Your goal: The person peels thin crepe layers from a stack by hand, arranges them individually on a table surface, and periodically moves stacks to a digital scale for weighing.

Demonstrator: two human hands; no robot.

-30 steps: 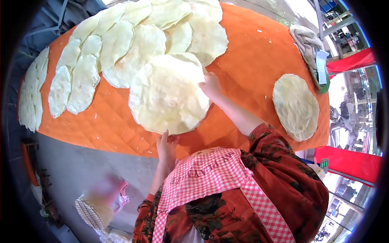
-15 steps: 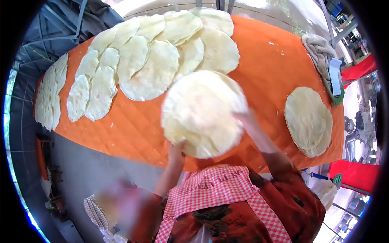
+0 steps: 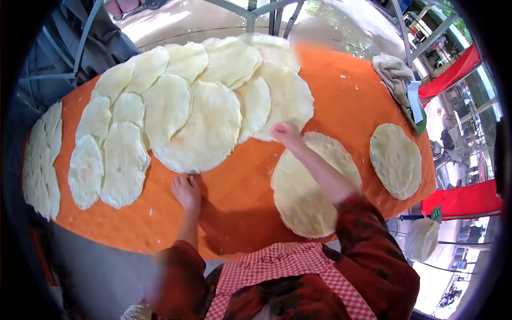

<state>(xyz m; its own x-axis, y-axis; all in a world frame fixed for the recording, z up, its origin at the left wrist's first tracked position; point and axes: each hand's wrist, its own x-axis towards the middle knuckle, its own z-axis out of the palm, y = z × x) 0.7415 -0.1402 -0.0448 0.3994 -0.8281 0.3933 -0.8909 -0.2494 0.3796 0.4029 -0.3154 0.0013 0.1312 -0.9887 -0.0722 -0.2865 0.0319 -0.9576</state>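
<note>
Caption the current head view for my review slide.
Left hand and right hand at the near edge of overlapping flatbreads, orange table beneath, more flatbreads at right.

And it's a red top (image 3: 304, 290) the person is wearing, dark blotches spreading across it, both sleeves (image 3: 368, 229) ending short of the wrists and leaving the left hand (image 3: 188, 193) and right hand (image 3: 286, 134) bare! Over that, a red-and-white checked apron (image 3: 282, 271) is showing, dark lettering (image 3: 274, 258) curving near its upper edge, matching checked straps (image 3: 349, 296) running down both sides.
</note>
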